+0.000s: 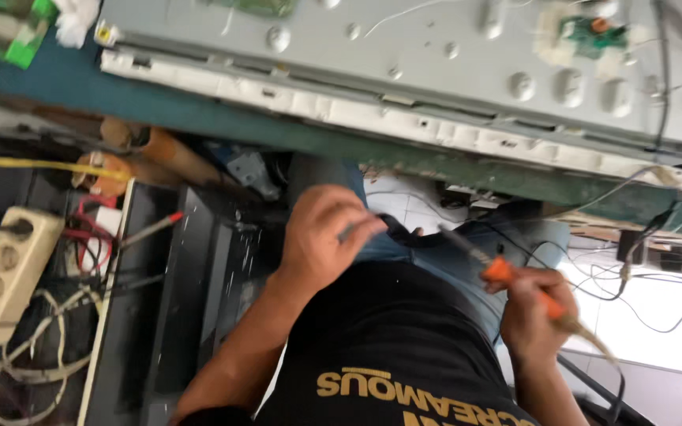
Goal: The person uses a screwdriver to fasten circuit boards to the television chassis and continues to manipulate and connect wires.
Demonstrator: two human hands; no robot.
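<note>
Two hands: both are the person's own, held low over the lap, below the edge of the green bench (199,118).
Right hand (534,315): its grip is wrapped tight around the orange handle of a soldering iron (507,276), cord trailing back past the wrist.
Iron tip: the dark metal shaft points up and left toward the other hand, stopping just short of it, near but apart.
Left hand (329,241): fingers curled in, thumb and forefinger pinched on something thin and dark; it is too small and blurred to say what it is.
Thing worked on: the pinched piece sits at the left fingertips, just beside the iron's tip, with dark wires (593,276) running off to the right.
Progress: judged from this, tip and piece have not met, so the joining looks not yet done; no finished joint shows.
On the bench: a large grey metal panel (404,55) lies flat, a small green circuit board (593,31) fixed near its far right.
Left side: a cream power strip (1,276) with pale cords, and red probe leads (151,229) beside it.
</note>
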